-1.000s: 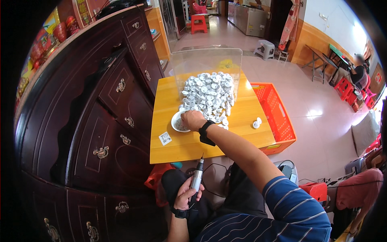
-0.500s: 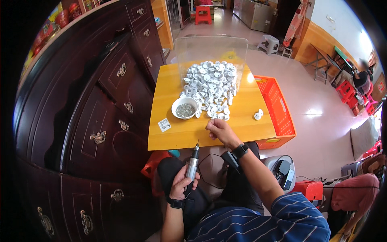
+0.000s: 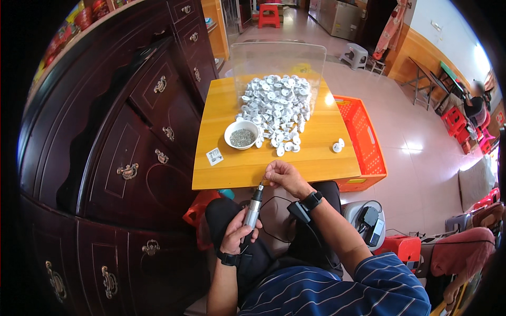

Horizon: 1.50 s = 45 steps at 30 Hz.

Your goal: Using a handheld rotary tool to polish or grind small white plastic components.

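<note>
My left hand (image 3: pixel 238 231) is wrapped round an electric screwdriver (image 3: pixel 253 211), its bit pointing up and away from me just off the table's near edge. At the bit's tip, my right hand (image 3: pixel 286 177) pinches with thumb and forefinger. Whatever lies between those fingers is too small to make out. A white bowl (image 3: pixel 229 130) of small metal screws (image 3: pixel 242 138) stands on the yellow table (image 3: pixel 316 171). Behind and beside it spreads a heap of small white round-headed plastic parts (image 3: pixel 279 102). Two like parts (image 3: pixel 338 146) lie apart at the right.
A clear upright panel (image 3: pixel 278 54) stands behind the heap. An orange crate (image 3: pixel 375 152) is against the table's right side, and a dark wooden cabinet (image 3: pixel 113 142) lines the left. A square label (image 3: pixel 214 156) lies by the bowl. A person (image 3: pixel 476 100) sits far right.
My right hand has come left and towards me from the near side of the heap to the screwdriver's tip. The left hand keeps its hold on the screwdriver.
</note>
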Each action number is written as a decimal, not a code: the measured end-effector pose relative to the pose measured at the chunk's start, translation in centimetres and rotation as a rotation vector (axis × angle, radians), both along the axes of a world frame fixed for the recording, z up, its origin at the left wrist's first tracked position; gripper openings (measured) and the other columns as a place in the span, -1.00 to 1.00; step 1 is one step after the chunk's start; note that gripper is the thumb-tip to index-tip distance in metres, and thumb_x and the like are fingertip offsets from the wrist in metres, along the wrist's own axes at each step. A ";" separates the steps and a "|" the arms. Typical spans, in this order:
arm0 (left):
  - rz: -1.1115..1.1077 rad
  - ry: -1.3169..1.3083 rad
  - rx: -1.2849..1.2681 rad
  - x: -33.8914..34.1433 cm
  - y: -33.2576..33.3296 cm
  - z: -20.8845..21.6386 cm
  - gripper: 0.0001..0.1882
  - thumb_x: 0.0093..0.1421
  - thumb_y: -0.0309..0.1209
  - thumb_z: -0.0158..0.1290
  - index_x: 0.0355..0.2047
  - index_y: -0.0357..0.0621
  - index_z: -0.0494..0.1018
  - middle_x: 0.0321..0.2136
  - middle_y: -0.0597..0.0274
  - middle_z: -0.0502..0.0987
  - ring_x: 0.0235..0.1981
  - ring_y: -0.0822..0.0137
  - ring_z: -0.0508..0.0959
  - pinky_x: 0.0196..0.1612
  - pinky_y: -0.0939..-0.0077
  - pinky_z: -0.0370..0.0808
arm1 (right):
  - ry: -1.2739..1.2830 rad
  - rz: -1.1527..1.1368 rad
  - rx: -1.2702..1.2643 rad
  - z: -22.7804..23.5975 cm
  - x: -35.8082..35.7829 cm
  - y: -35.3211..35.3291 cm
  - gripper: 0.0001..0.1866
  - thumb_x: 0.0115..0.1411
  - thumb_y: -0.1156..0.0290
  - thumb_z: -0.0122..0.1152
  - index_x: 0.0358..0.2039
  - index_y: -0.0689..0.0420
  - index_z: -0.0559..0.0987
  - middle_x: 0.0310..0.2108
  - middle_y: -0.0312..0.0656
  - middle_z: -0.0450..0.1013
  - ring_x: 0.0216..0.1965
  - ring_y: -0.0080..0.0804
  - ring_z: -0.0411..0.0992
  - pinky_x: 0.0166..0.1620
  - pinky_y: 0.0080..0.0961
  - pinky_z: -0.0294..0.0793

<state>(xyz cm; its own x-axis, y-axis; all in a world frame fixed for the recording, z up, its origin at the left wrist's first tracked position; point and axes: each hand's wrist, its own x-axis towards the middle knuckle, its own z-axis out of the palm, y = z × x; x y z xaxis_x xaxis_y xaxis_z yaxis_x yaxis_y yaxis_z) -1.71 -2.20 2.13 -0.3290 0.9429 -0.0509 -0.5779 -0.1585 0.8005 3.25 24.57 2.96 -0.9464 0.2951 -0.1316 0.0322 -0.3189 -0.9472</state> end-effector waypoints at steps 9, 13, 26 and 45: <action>-0.027 -0.006 -0.018 -0.3 -0.1 -0.5 -0.28 0.22 -0.27 0.12 0.30 -0.27 0.12 -0.20 0.13 0.52 -0.39 0.43 0.53 -0.36 0.59 0.47 | -0.004 0.006 0.025 0.0 -0.3 0.2 -0.92 0.32 0.45 0.23 -0.22 0.09 0.51 -0.40 -0.41 0.50 -0.45 -0.71 0.43 -0.36 -0.75 0.47; -0.029 -0.004 -0.026 -0.2 -0.1 -0.5 -0.28 0.21 -0.27 0.12 0.30 -0.28 0.12 -0.20 0.13 0.52 -0.39 0.42 0.53 -0.36 0.60 0.47 | -0.006 0.017 0.030 -0.1 -0.3 0.4 -0.91 0.31 0.45 0.25 -0.22 0.09 0.51 -0.41 -0.43 0.50 -0.45 -0.72 0.44 -0.35 -0.77 0.47; -0.080 -0.027 -0.033 -0.3 -0.3 -0.1 -0.27 0.21 -0.24 0.14 0.30 -0.26 0.13 -0.21 0.14 0.52 -0.39 0.43 0.52 -0.38 0.60 0.46 | -0.013 0.142 0.068 0.3 0.1 1.5 -0.92 0.29 0.46 0.28 -0.25 0.09 0.54 -0.43 -0.46 0.51 -0.45 -0.76 0.43 -0.33 -0.79 0.46; -0.056 0.002 -0.076 0.0 -0.1 0.1 -0.28 0.16 -0.23 0.16 0.24 -0.30 0.18 -0.23 0.15 0.53 -0.42 0.44 0.52 -0.40 0.61 0.46 | -0.047 0.193 0.065 0.3 0.2 2.1 -0.91 0.29 0.46 0.28 -0.24 0.14 0.55 -0.38 -0.41 0.54 -0.38 -0.69 0.46 -0.26 -0.72 0.47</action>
<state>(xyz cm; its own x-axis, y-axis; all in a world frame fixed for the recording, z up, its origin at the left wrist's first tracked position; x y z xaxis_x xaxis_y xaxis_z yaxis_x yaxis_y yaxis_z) -1.69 -2.33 2.26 -0.2761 0.9533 -0.1226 -0.5829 -0.0647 0.8100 3.41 26.65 3.28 -0.9794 0.1183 -0.1637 0.1316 -0.2410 -0.9616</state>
